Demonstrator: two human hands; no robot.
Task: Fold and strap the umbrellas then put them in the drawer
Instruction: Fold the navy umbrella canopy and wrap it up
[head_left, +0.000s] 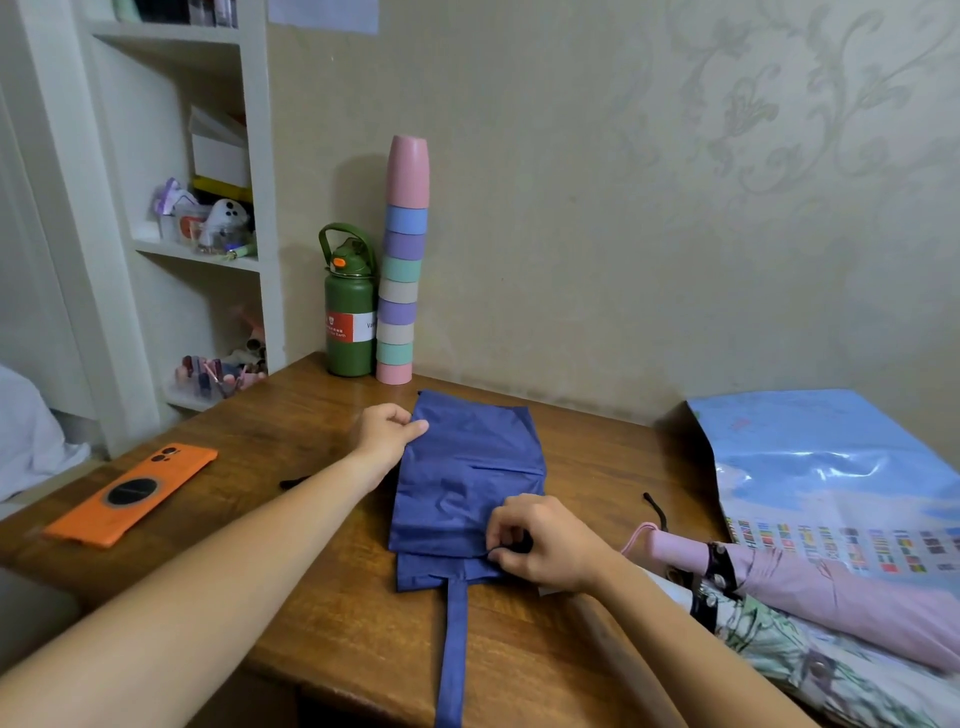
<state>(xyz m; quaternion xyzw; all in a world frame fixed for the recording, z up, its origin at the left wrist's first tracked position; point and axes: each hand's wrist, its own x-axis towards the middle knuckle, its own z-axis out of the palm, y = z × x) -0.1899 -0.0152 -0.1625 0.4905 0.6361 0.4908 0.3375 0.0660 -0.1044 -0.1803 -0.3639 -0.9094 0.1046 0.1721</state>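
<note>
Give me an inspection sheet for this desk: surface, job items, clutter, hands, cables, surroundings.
Surface: wooden desk, set in a wall corner.
Job's things: blue umbrella lies flat, its strap loose toward the front edge; pink umbrella and floral umbrella lie strapped at the right.
Clutter: orange phone, green bottle, stack of cups, blue plastic bag.
Hands: left hand pinches the blue fabric's far left edge; right hand pinches its near fold.
Cables: nothing seen.
Surroundings: white shelf unit at left, patterned wallpaper.
</note>
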